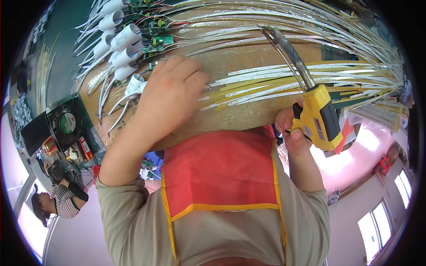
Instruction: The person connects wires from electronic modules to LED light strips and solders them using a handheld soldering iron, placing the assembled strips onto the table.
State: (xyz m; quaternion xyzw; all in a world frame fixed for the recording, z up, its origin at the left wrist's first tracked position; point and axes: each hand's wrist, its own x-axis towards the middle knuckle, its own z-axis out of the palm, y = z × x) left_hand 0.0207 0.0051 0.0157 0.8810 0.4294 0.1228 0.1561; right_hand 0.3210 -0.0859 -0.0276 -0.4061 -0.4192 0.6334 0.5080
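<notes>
My left hand rests on the brown work board with its fingers curled down, beside the white plastic caps and small circuit boards. What its fingertips hold, if anything, is hidden under the hand. My right hand is closed around a yellow and black soldering gun. The gun's long metal tip points up and to the left, above the LED strips. White and yellow LED strips lie fanned out to the right of my left hand. A white cap with wires stands just left of that hand.
More white caps with wires and green circuit boards line the upper left. A black fan stands at the left edge of the green table, near a red box. Another person works at the far left.
</notes>
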